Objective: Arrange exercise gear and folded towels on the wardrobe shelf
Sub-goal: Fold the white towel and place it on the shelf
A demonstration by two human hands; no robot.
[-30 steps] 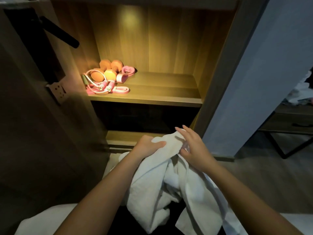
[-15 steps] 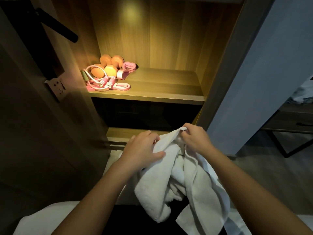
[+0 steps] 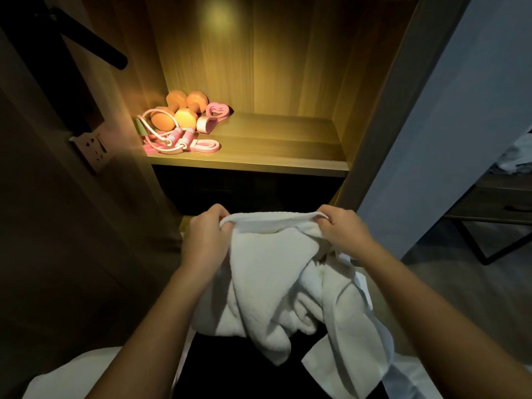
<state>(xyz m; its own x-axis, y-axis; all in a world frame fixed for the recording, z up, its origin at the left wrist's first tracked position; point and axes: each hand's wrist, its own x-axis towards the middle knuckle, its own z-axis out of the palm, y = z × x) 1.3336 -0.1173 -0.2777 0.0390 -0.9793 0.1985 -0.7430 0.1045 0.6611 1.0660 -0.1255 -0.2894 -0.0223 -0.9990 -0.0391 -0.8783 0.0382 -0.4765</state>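
Observation:
A rumpled white towel (image 3: 276,283) hangs in front of me, below the lit wardrobe shelf (image 3: 276,159). My left hand (image 3: 205,237) pinches its top edge at the left, and my right hand (image 3: 342,228) pinches the same edge at the right, so the edge is stretched between them. On the shelf's left end lie two orange dumbbells (image 3: 180,110), a pink skipping rope (image 3: 172,139), a pink resistance band (image 3: 205,145) and a pink heart-shaped grip (image 3: 217,110). The shelf's right half is bare wood.
The open wardrobe door (image 3: 43,197) with a black handle (image 3: 95,50) stands at the left. A grey wall panel (image 3: 460,139) borders the wardrobe on the right, with a dark side table (image 3: 495,208) beyond. White fabric (image 3: 74,378) lies at the bottom edge.
My hands have moved apart along the towel's top edge, pulling it straight between them. One second ago they were close together on the bunched cloth.

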